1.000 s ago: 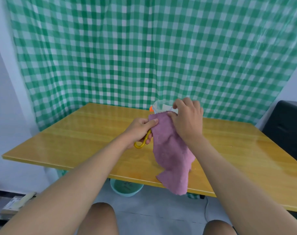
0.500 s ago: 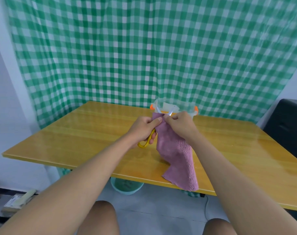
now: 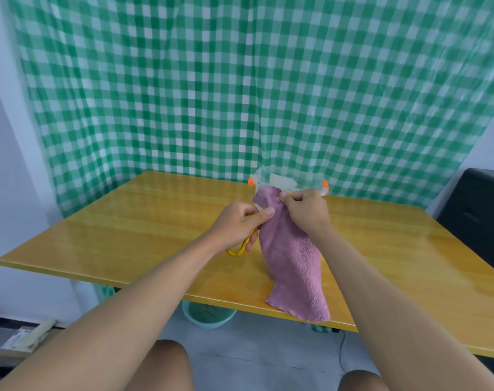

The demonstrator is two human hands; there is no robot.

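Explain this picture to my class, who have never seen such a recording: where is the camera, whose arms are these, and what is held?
No machine here: a person wears a camera on the head, so you look down along their bare arms. The left hand grips what look like yellow-handled scissors and pinches a purple cloth; the right hand pinches the cloth's top. The cloth's lower end lies on a yellow table. Behind the hands stands a clear plastic box with orange clips, before a green checked curtain.
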